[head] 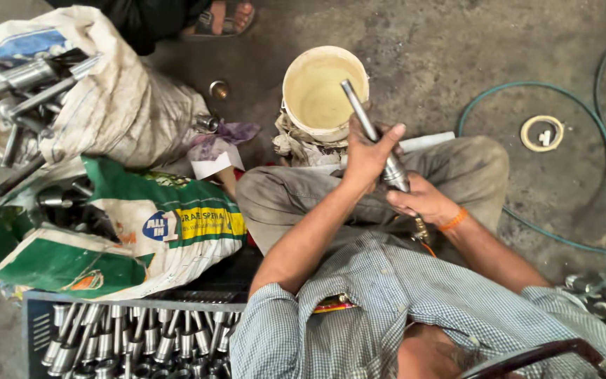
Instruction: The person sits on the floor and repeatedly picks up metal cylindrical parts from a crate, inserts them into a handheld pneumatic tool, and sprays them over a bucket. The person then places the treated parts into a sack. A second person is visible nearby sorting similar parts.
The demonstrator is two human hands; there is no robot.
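the left hand (pixel 367 156) is wrapped around a long metal rod (pixel 372 133), fingers curled on its middle and the thumb stretched up along the side. the rod tilts, its upper end lying across the mouth of a cream bucket (pixel 319 95), its thicker lower end running down into the right hand (pixel 419 200). the right hand grips that lower end with fingers closed around it (an orange band sits on that wrist), just above the person's grey trouser knee (pixel 457 165). the bucket stands on the concrete floor (pixel 457 49) just beyond the knees, with a rag bunched at its base.

to the left, two sacks lie on the floor: a pale one (pixel 113 105) with more metal rods sticking out of its open end, and a green and white one (pixel 142 231) nearer the person. below them, a dark crate (pixel 36 323) holds rows of similar metal parts standing close together. a green hose (pixel 583 140) curves over the floor on the right, near a small roll of tape (pixel 541 133).
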